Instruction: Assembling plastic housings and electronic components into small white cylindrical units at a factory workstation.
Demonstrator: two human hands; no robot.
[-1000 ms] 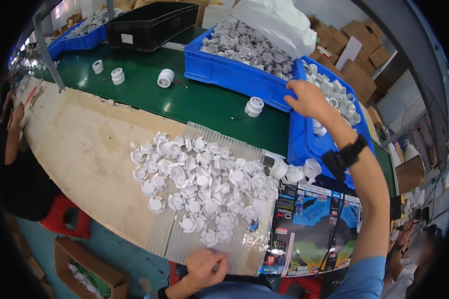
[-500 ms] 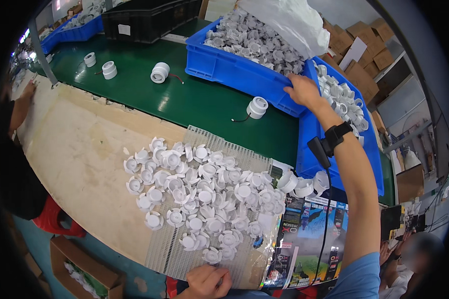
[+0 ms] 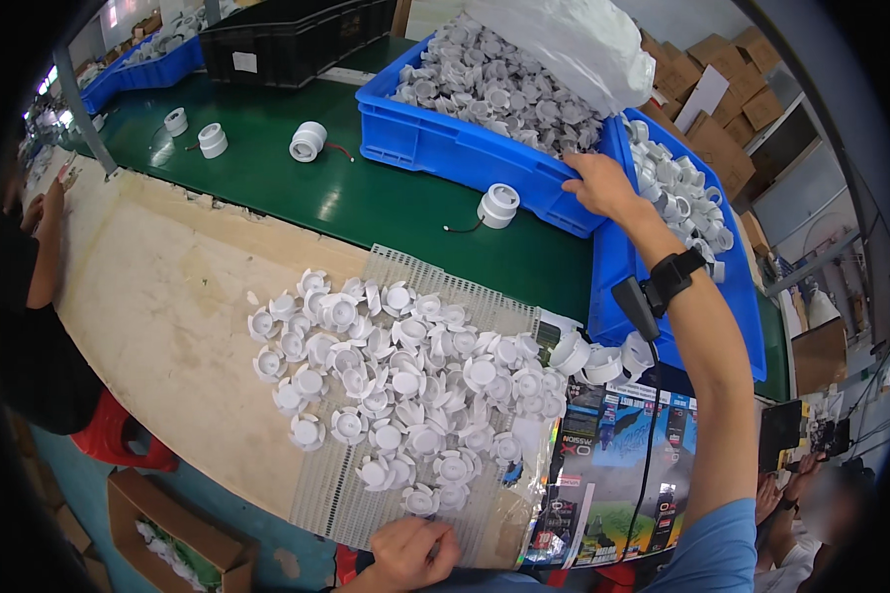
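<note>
My right hand reaches across to the back and is closed over the near right corner of a blue plastic crate. That crate is heaped with small white finned plastic parts. Beside my right wrist stands a second blue crate holding white plastic rings. My left hand is curled into a fist at the near table edge, with nothing visible in it. Just beyond it, a pile of white finned parts lies on a perforated mat.
White cylindrical units with short wires stand spaced along the green conveyor belt. A black crate sits at the back. Loose white rings lie by a printed colourful sheet. Another person's arm is at the left.
The cylindrical units on the belt have shifted slightly left, and the blue crate under my right hand has also slid a little left. My left hand stays at the table edge.
</note>
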